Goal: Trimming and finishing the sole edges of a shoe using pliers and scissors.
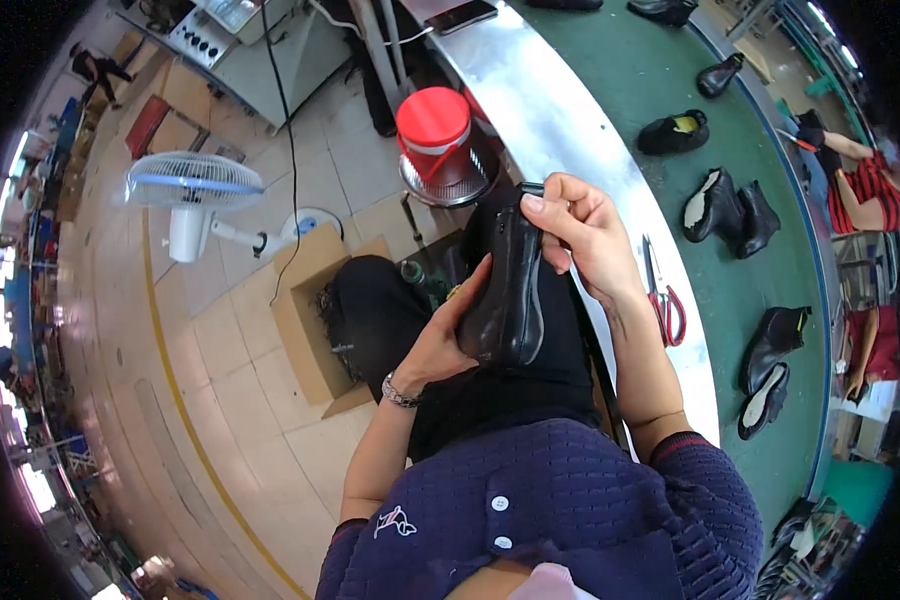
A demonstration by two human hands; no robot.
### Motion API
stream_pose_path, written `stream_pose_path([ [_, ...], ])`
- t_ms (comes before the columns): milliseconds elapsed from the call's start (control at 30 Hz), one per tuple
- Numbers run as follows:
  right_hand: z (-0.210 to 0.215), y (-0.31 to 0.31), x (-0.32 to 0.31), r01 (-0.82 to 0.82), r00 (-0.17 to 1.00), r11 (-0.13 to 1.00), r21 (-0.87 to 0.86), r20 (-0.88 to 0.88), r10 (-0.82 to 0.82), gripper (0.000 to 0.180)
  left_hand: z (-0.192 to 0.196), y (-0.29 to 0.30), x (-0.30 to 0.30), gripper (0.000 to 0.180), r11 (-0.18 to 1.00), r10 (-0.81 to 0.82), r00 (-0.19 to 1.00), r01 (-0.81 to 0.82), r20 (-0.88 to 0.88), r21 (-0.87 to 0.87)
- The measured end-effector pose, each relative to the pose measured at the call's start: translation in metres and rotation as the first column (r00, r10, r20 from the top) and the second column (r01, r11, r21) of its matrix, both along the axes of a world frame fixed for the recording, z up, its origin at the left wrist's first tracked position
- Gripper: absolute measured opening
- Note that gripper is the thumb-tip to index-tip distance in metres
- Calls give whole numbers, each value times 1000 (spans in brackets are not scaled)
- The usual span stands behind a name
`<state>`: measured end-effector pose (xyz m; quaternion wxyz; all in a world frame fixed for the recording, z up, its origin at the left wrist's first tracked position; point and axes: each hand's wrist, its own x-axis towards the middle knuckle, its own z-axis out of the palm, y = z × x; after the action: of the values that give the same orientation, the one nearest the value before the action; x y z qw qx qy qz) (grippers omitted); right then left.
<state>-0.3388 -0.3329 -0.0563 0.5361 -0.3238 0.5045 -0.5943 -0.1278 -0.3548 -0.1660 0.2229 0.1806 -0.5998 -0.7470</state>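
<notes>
A black leather shoe (518, 300) is held above my lap, its length running away from me. Wrapped round its left side is my left hand (440, 340), closed on the shoe. At the shoe's far end, my right hand (592, 240) pinches a small dark piece between thumb and fingers; whether that piece is part of the shoe I cannot tell. A pair of red-handled scissors (666, 308) lies on the metal bench (580, 120), just right of my right wrist.
Several black shoes, one a low boot (770, 350), stand on the green conveyor belt (650, 190) beyond the bench. A red-lidded bucket (434, 122), an open cardboard box (300, 320) and a white fan (192, 190) are on the left. People sit across the belt.
</notes>
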Motion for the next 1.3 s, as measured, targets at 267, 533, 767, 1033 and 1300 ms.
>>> stream_pose_path([
  [267, -38, -4, -5, -33, 936, 997, 76, -348, 58, 29, -12, 12, 27, 105, 982, 104, 993, -111, 51, 153],
  [533, -166, 60, -70, 346, 76, 926, 150, -988, 132, 60, -4, 20, 87, 77, 886, 409, 872, -450, 269, 112],
  [767, -182, 48, -83, 422, 57, 893, 155, -988, 145, 50, 22, 5, 125, 47, 714, 421, 797, -585, 432, 384],
  [1033, -112, 29, -51, 211, 977, 846, 489, -139, -164, 54, 29, -12, 79, 61, 737, 362, 797, -562, 484, 375],
  [1300, -30, -6, 35, -518, 854, 786, 339, 265, 448, 64, 5, -21, 71, 72, 856, 391, 758, -508, 522, 96],
])
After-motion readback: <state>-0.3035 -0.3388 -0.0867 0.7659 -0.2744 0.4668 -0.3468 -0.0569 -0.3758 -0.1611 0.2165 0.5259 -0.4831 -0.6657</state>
